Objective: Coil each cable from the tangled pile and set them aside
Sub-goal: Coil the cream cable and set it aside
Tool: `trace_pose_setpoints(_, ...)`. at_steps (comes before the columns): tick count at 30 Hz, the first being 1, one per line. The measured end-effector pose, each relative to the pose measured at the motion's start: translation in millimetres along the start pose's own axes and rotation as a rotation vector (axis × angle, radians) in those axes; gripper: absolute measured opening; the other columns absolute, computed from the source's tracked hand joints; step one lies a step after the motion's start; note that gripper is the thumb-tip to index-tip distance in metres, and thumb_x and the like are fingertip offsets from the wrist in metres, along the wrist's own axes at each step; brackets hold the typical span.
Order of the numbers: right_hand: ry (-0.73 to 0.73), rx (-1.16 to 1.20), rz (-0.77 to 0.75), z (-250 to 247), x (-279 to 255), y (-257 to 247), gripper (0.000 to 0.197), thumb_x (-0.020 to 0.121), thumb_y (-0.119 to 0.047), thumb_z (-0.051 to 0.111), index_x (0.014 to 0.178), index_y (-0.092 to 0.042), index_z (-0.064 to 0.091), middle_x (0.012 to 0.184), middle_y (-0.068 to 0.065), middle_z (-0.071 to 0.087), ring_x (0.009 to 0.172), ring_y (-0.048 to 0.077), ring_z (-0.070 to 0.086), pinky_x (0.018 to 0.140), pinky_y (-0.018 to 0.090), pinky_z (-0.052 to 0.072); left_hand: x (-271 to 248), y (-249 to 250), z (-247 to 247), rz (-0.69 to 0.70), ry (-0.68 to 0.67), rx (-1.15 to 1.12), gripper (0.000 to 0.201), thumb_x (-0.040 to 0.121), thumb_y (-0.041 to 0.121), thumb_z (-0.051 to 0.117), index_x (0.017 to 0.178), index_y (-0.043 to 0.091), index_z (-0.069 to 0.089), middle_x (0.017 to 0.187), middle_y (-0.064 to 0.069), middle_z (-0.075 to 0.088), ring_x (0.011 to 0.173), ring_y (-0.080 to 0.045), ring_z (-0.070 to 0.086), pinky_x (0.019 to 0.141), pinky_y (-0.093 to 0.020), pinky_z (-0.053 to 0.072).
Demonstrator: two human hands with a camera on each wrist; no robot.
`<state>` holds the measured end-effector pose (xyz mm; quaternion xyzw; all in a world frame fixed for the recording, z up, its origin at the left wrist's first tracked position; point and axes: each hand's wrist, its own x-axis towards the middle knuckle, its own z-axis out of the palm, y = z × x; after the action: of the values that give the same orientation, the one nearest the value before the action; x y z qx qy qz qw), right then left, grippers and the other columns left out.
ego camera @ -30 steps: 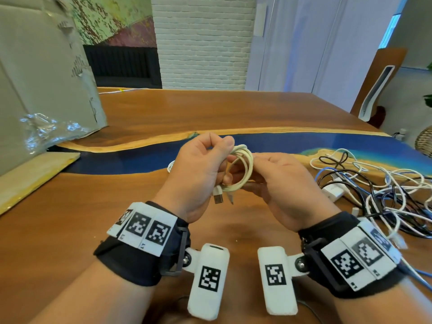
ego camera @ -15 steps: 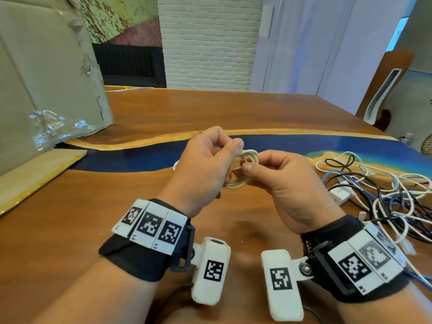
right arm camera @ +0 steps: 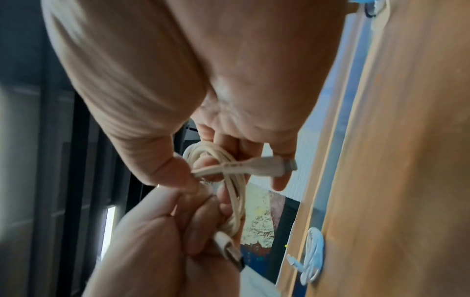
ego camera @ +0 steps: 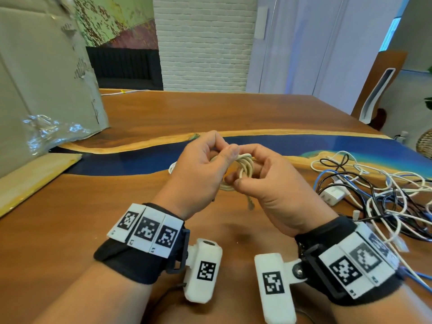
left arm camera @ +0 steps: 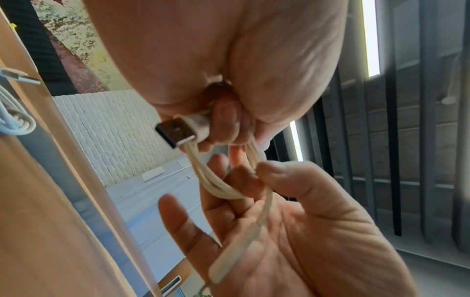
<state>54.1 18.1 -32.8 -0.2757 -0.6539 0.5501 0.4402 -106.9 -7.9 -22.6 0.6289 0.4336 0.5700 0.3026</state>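
Observation:
A cream USB cable (ego camera: 245,168), wound into a small coil, is held above the table between both hands. My left hand (ego camera: 223,152) grips the coil's left side, with the USB plug (left arm camera: 178,130) sticking out below its curled fingers. My right hand (ego camera: 243,176) pinches the cable's loose end (right arm camera: 221,170) between thumb and fingers. The small connector (right arm camera: 274,165) on that end points out past the fingers, and in the head view it hangs below the thumb (ego camera: 250,204). The tangled pile (ego camera: 378,195) of white, black and blue cables lies on the table to the right.
A white charger block (ego camera: 332,195) sits at the pile's near-left edge. One coiled white cable (right arm camera: 312,259) lies on the table's blue strip behind my left hand. A large cardboard box (ego camera: 46,90) with crumpled plastic stands at far left. Bare wood table (ego camera: 70,230) stretches under and left of my hands.
The coil has tipped from upright to flatter between the hands. My right thumb now pinches the loose end, whose connector hangs below. Both hands have risen slightly.

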Motion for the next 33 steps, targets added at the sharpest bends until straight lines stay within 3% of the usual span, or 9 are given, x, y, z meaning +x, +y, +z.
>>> trace_pose_setpoints(3, 0.151, -0.200, -0.044, -2, 1, 1, 0.037, 0.078, 0.001, 0.075, 0.108, -0.021, 0.069, 0.100, 0.010, 0.072, 0.085, 0.023, 0.069, 0.074, 0.036, 0.059, 0, -1, -3, -0.011, 0.039, -0.006, 0.025, 0.104, 0.024, 0.057, 0.086, 0.007, 0.054, 0.061, -0.010, 0.045, 0.058, -0.026, 0.036, 0.054, -0.041, 0.033)
trace_pose_setpoints(5, 0.190, -0.215, -0.036, -3, 1, -1, 0.032, 0.079, -0.005, 0.082, 0.104, -0.021, 0.068, 0.099, 0.013, 0.069, 0.072, 0.024, 0.066, 0.062, 0.034, 0.059, 1, -1, -6, -0.017, 0.059, -0.028, 0.024, 0.104, 0.024, 0.057, 0.084, 0.013, 0.053, 0.055, -0.002, 0.043, 0.053, -0.024, 0.034, 0.051, -0.040, 0.032)
trace_pose_setpoints(8, 0.170, -0.259, -0.041, -3, -1, -5, 0.027, 0.086, -0.007, 0.078, 0.105, -0.020, 0.065, 0.077, 0.004, 0.064, 0.055, 0.011, 0.051, 0.051, 0.021, 0.044, 1, 0, -6, -0.021, 0.065, -0.042, 0.024, 0.104, 0.023, 0.058, 0.082, 0.014, 0.054, 0.054, 0.000, 0.043, 0.053, -0.024, 0.035, 0.050, -0.039, 0.034)
trace_pose_setpoints(13, 0.152, -0.428, -0.147, -5, -9, -23, 0.035, 0.086, -0.008, 0.074, 0.113, -0.025, 0.058, 0.050, -0.001, 0.050, 0.046, 0.010, 0.042, 0.050, 0.025, 0.040, 2, 0, -7, -0.058, 0.074, -0.106, 0.022, 0.094, 0.030, 0.067, 0.080, 0.016, 0.057, 0.056, -0.010, 0.035, 0.050, -0.041, 0.022, 0.044, -0.058, 0.032)
trace_pose_setpoints(19, 0.146, -0.213, -0.165, -26, -10, -40, 0.015, 0.086, -0.001, 0.075, 0.095, -0.010, 0.067, 0.053, 0.008, 0.032, 0.046, 0.014, 0.024, 0.044, 0.019, 0.027, 5, 1, -7, -0.062, 0.026, -0.174, 0.019, 0.096, 0.025, 0.068, 0.083, 0.016, 0.058, 0.048, 0.000, 0.032, 0.042, -0.019, 0.023, 0.043, -0.045, 0.029)
trace_pose_setpoints(23, 0.095, -0.290, -0.186, -32, -11, -43, 0.003, 0.088, -0.009, 0.073, 0.089, -0.010, 0.076, 0.059, 0.014, 0.043, 0.046, 0.005, 0.034, 0.046, 0.011, 0.033, 4, 6, -7, -0.117, 0.010, -0.302, 0.020, 0.103, 0.015, 0.056, 0.084, 0.011, 0.056, 0.050, 0.007, 0.031, 0.042, -0.009, 0.025, 0.048, -0.028, 0.032)
trace_pose_setpoints(26, 0.101, -0.417, -0.220, -35, -10, -40, 0.007, 0.090, -0.012, 0.072, 0.093, -0.011, 0.079, 0.058, -0.011, 0.063, 0.049, 0.001, 0.053, 0.051, 0.008, 0.040, 2, 10, -9, -0.174, -0.028, -0.424, 0.022, 0.106, 0.014, 0.048, 0.084, 0.011, 0.052, 0.048, 0.008, 0.029, 0.041, -0.009, 0.020, 0.047, -0.025, 0.032)
trace_pose_setpoints(28, 0.115, -0.459, -0.226, -35, -7, -36, 0.008, 0.091, -0.012, 0.072, 0.094, -0.013, 0.079, 0.065, -0.018, 0.070, 0.060, -0.002, 0.061, 0.058, 0.008, 0.044, 1, 11, -9, -0.196, -0.043, -0.473, 0.023, 0.106, 0.014, 0.046, 0.084, 0.012, 0.050, 0.047, 0.009, 0.028, 0.040, -0.008, 0.019, 0.046, -0.025, 0.030)
trace_pose_setpoints(33, 0.169, -0.540, -0.250, -35, -1, -23, 0.008, 0.089, -0.022, 0.076, 0.089, -0.030, 0.079, 0.095, -0.007, 0.071, 0.087, 0.010, 0.067, 0.074, 0.022, 0.054, 2, 11, -8, -0.212, -0.061, -0.578, 0.023, 0.107, 0.016, 0.045, 0.085, 0.013, 0.051, 0.047, 0.008, 0.030, 0.038, -0.007, 0.019, 0.045, -0.023, 0.032)
